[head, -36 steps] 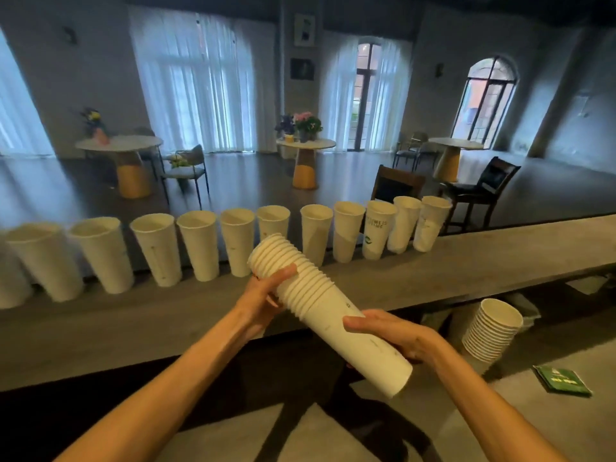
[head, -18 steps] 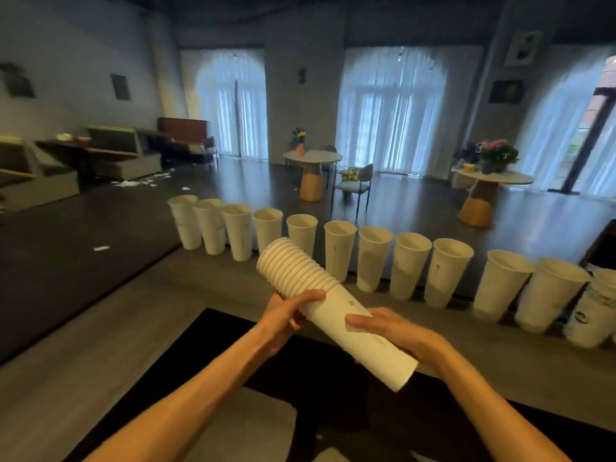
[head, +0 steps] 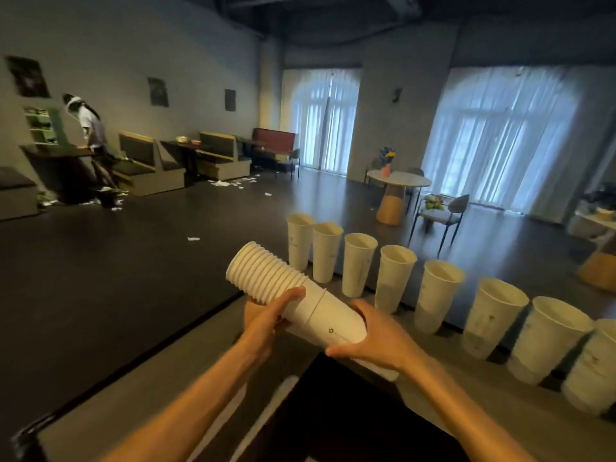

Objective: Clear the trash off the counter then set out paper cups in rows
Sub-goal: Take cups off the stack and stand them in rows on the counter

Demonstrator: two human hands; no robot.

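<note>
Head view: big dim hall, dark glossy floor [head: 116,278], sheer white curtains [head: 496,135] over arched windows. Grey matte counter [head: 140,395] runs along the bottom, straight-edged, concrete-like finish. Row of white paper cups [head: 436,295] stands upright along its far edge, tall tapered cones with rolled rims, each just beside the next, running off frame right. Nested cup stack [head: 300,295] is held above the counter, tilted, open ends pointing up-left, ribbed look from the stacked rims, small printed mark on the outer cup. Left hand [head: 266,320] grips the stack just below the rims, fingers wrapped round it. Right hand [head: 373,341] is clamped on the outer cup's base end, thumb on top. White paper scraps [head: 230,183] litter the floor near the booth seats [head: 150,165].
</note>
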